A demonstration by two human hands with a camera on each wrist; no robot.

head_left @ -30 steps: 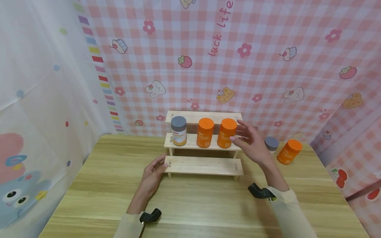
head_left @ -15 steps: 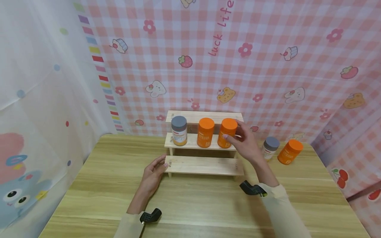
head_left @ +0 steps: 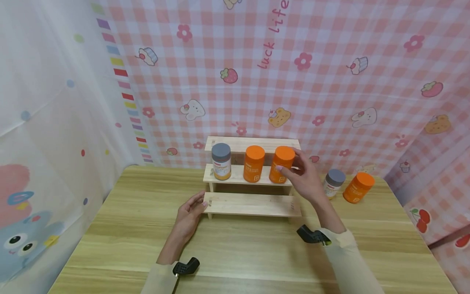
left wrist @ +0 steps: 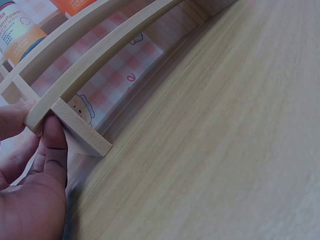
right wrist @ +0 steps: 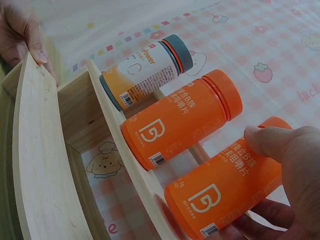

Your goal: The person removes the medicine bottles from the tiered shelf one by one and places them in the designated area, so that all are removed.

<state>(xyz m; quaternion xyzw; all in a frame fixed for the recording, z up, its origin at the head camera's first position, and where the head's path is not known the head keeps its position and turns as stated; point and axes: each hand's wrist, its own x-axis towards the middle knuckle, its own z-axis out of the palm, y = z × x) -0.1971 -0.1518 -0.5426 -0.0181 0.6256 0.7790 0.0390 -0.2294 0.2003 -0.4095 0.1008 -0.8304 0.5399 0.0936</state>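
Note:
A three-step wooden shelf (head_left: 253, 205) stands on the table. My left hand (head_left: 188, 218) pinches the left end of its lowest board, thumb and fingers on either side of the edge (left wrist: 42, 112). With my right hand (head_left: 306, 175) I grip the rightmost orange supplement bottle (head_left: 280, 165) on the middle step, thumb (right wrist: 272, 142) across its front and fingers behind. Left of it on the same step stand another orange bottle (head_left: 253, 164) and a white-and-yellow bottle with a grey cap (head_left: 221, 162), all upright.
Right of the shelf, a grey-capped bottle (head_left: 333, 183) and an orange bottle (head_left: 358, 188) stand on the wooden table (head_left: 249, 257). A pink checked cloth (head_left: 242, 94) hangs right behind the shelf, and a white curtain (head_left: 55, 122) hangs at the left.
My right hand has moved left and closed round the rightmost orange bottle, which has since shifted very slightly right. The left hand has stayed at the shelf's end.

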